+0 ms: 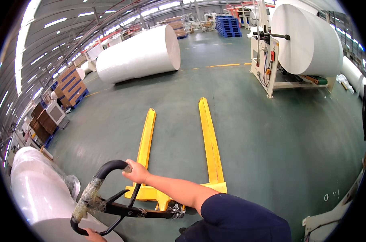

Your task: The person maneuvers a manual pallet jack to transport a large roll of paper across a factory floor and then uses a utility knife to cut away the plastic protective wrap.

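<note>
The right hand [136,171] is wrapped around the top of the black loop handle [95,186] of a yellow hand pallet jack [209,137], fingers closed over the bar, with the arm stretched out from a dark blue sleeve [235,220]. The left hand [93,235] shows only as a sliver at the lower edge, at the bottom of the same loop; it seems to be gripping there, but too little of it is in view to tell. With one hand at each end of the loop, the tiller is held tilted back toward the person, a hold that suits steering. Part of the handle is wound in clear, crinkled tape or film. The two long yellow forks lie flat and unloaded on the green painted floor [271,133], pointing away from the person toward a very large white paper roll [140,54] lying on its side well ahead. Another huge white roll [308,38] sits mounted on a cream-coloured machine stand [267,70] to the right. A plastic-wrapped white roll [38,193] lies close at the lower left, just beside the handle. Stacked cardboard cartons [72,86] and blue pallets [228,25] stand farther off.
</note>
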The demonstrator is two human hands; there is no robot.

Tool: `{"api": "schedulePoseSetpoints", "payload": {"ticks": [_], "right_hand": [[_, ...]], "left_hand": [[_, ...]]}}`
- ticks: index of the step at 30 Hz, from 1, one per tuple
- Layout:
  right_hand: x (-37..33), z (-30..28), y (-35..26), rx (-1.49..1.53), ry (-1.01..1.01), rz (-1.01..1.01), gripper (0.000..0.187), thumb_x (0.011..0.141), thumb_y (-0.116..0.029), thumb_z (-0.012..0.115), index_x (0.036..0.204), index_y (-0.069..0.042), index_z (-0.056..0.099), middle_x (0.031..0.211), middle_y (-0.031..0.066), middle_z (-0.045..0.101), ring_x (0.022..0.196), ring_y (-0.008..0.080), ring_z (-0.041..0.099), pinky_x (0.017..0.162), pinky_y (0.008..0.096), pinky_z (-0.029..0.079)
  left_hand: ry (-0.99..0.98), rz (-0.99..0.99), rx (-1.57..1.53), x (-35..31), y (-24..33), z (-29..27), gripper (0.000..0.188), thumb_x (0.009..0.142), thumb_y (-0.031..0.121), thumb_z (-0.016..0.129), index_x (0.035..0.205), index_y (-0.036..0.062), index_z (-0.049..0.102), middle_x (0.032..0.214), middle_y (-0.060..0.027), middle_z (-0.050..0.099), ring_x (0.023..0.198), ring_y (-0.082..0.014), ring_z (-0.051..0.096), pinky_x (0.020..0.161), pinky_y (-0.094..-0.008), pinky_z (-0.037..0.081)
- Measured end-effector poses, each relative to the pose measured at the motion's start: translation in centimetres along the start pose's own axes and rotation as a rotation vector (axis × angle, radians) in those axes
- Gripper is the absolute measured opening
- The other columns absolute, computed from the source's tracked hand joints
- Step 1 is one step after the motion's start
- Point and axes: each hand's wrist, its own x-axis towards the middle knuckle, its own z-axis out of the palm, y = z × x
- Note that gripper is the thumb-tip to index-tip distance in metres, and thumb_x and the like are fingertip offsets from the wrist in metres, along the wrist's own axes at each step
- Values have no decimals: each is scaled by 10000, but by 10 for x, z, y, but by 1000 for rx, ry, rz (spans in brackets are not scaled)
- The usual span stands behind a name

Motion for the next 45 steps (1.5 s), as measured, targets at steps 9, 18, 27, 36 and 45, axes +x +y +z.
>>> {"api": "schedulePoseSetpoints", "payload": {"ticks": [9, 18, 27, 36, 45], "right_hand": [[67, 36, 16, -57, 324, -25, 395, 694, -174, 669, 1014, -14, 501, 858, 83, 588, 787, 155, 555, 710, 298, 451], [98, 55, 11, 61, 495, -135, 292, 678, -151, 669, 902, -31, 525, 748, 37, 574, 678, 105, 526, 629, 274, 448], [138, 64, 48, 57, 640, -181, 241, 666, -93, 654, 845, -46, 500, 704, -16, 496, 638, 74, 453, 586, 251, 417], [172, 68, 52, 200, 558, -195, 229, 687, -44, 658, 839, -36, 488, 742, -6, 529, 649, 47, 479, 589, 214, 414], [218, 66, 70, 52, 588, -194, 323, 682, -17, 656, 952, -1, 480, 826, 40, 562, 747, 104, 539, 694, 239, 443]], "left_hand": [[-154, -245, -664, 46, 100, 57, 146, 754, 121, 528, 788, -2, 456, 574, -11, 413, 459, -86, 382, 419, -225, 313], [-248, -191, -691, 127, 97, 148, 107, 728, 92, 525, 732, 62, 423, 615, 13, 405, 450, -73, 382, 381, -225, 329], [-348, -156, -721, 160, 86, 212, 88, 735, 24, 523, 747, 43, 438, 631, -7, 434, 475, -70, 439, 403, -215, 398], [-365, -101, -695, 202, 84, 286, 35, 727, 54, 486, 716, 42, 455, 572, -17, 470, 425, -86, 434, 396, -225, 377], [-415, -101, -834, 250, 109, 385, 99, 697, 64, 506, 782, 22, 481, 601, -21, 491, 438, -84, 442, 397, -213, 358]]}}
